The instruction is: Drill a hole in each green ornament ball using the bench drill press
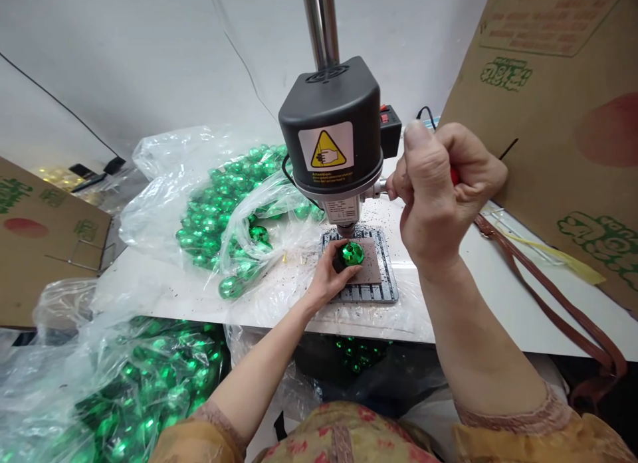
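Observation:
A shiny green faceted ball (353, 253) sits on a brown board (371, 267) under the head of a black bench drill press (331, 111). My left hand (331, 270) grips the ball from its left side, thumb in front and fingers behind. The chuck (347, 230) is just above the ball; whether it touches I cannot tell. My right hand (438, 184) is raised at the drill's right side, closed round the feed lever. Only a bit of the lever's red knob (454, 176) shows between the fingers.
Clear plastic bags of green balls lie on the table (169, 297) and at its lower left (149, 383). Dark shavings cover the metal base (389, 290). Cardboard boxes (548, 117) stand on both sides. A brown strap (548, 297) hangs over the right edge.

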Tool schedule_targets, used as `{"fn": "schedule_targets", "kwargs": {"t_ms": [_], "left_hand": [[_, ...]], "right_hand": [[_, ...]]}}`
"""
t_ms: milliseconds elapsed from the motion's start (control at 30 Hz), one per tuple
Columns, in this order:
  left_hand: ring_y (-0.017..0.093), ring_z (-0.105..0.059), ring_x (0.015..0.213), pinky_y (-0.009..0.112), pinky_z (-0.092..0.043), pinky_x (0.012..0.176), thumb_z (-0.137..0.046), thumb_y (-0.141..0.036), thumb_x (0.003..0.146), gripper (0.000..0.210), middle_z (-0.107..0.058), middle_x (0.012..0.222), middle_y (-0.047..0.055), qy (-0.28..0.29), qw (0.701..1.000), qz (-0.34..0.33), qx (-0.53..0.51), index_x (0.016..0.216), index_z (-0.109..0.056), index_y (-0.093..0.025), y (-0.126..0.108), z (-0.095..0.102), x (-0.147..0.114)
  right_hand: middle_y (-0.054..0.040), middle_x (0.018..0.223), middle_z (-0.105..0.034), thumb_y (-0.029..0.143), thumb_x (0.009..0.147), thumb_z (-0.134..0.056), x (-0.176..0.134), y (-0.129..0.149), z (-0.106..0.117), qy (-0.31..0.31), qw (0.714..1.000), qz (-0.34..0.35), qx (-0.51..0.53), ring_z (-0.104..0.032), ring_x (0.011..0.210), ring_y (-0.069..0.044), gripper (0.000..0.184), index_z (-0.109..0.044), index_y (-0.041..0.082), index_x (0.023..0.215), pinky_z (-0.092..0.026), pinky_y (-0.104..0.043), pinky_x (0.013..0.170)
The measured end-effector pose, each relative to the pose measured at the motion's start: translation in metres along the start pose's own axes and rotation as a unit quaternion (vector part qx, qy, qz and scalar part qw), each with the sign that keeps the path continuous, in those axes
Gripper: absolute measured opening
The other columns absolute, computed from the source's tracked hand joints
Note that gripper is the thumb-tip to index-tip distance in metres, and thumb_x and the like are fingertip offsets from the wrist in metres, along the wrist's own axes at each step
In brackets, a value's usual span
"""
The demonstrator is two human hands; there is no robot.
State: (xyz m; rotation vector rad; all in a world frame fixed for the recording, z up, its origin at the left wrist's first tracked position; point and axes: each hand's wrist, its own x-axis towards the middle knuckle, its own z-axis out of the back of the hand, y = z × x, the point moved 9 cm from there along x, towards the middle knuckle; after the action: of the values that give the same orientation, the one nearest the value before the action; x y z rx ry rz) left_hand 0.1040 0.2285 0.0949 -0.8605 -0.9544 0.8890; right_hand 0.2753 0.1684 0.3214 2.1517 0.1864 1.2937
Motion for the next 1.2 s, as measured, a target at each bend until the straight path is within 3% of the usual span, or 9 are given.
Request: {"fn": "schedule_targets", "kwargs": {"t_ms": [267, 533, 800, 1200], "left_hand": [[0.030, -0.065, 0.114, 0.046, -0.051, 0.101, -0.084, -0.041, 0.079, 0.056, -0.069, 0.120, 0.010, -0.003, 1.000, 0.003, 0.007, 0.125, -0.059, -0.022, 0.000, 0.001, -0.001], [0.030, -0.064, 0.115, 0.045, -0.050, 0.103, -0.082, -0.040, 0.081, 0.054, -0.067, 0.124, 0.010, 0.005, 1.000, 0.009, -0.006, 0.126, -0.058, -0.022, 0.000, -0.001, -0.002], [0.029, -0.063, 0.113, 0.045, -0.049, 0.103, -0.082, -0.040, 0.081, 0.055, -0.066, 0.122, 0.010, 0.003, 1.000, 0.013, -0.012, 0.127, -0.057, -0.022, 0.000, -0.001, -0.003], [0.028, -0.062, 0.112, 0.045, -0.049, 0.101, -0.081, -0.042, 0.082, 0.054, -0.065, 0.121, 0.009, 0.003, 1.000, 0.008, -0.022, 0.125, -0.056, -0.022, 0.005, -0.002, -0.003]], "right_hand": [[0.0044, 0.051, -0.025, 0.038, 0.095, -0.056, -0.022, 0.002, 0.011, -0.031, 0.998, 0.058, -0.026, -0.035, 0.046, -0.008, 0.051, -0.024, 0.021, 0.058, -0.035, -0.029, 0.048], [0.0069, 0.050, -0.025, 0.019, 0.090, -0.058, -0.026, 0.005, 0.010, -0.015, 0.992, 0.096, 0.078, -0.025, 0.043, -0.004, 0.047, -0.023, 0.018, 0.057, -0.029, -0.029, 0.044], [0.0060, 0.047, -0.022, 0.021, 0.087, -0.060, -0.031, 0.001, 0.015, -0.035, 0.992, 0.102, 0.071, -0.023, 0.040, -0.005, 0.052, -0.019, 0.018, 0.056, -0.026, -0.032, 0.042], [0.0071, 0.052, -0.024, 0.011, 0.087, -0.056, -0.040, 0.002, 0.017, 0.015, 0.981, 0.172, 0.085, -0.027, 0.044, -0.002, 0.048, -0.018, 0.018, 0.059, -0.028, -0.026, 0.044]]}}
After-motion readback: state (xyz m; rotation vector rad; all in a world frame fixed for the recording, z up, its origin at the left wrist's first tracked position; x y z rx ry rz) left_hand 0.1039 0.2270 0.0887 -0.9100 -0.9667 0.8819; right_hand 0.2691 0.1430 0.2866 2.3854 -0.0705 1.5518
